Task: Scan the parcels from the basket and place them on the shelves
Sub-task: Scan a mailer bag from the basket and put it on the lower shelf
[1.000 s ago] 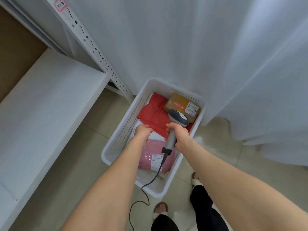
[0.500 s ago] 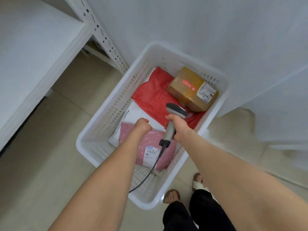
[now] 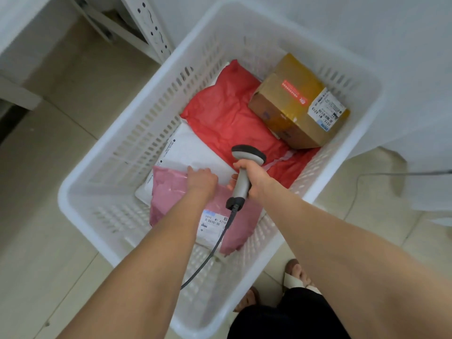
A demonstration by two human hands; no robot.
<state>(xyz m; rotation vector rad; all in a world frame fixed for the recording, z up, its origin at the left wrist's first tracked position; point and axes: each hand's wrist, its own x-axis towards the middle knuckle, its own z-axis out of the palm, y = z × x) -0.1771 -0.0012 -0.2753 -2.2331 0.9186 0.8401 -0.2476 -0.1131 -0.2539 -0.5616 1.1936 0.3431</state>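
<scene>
A white slotted basket (image 3: 137, 133) stands on the floor and holds several parcels. A pink mailer (image 3: 171, 192) with a white label lies at the near end, on top of a white mailer (image 3: 195, 152). Behind them lies a red mailer (image 3: 227, 118), and a brown box (image 3: 293, 111) with a barcode label sits at the far right. My left hand (image 3: 201, 178) rests on the far edge of the pink mailer, fingers curled over it. My right hand (image 3: 254, 177) grips a grey barcode scanner (image 3: 244, 167), its head over the red mailer.
A white metal shelf with a perforated upright (image 3: 149, 28) stands at the upper left. A white curtain (image 3: 403, 57) hangs behind and right of the basket. My feet in sandals (image 3: 296, 275) are close to the basket's near right corner. The scanner cable (image 3: 210, 255) trails over the basket.
The view has moved down and closer to the basket. My left hand has gone from a fist above the parcels to lying on the pink mailer's edge. The scanner stays in my right hand.
</scene>
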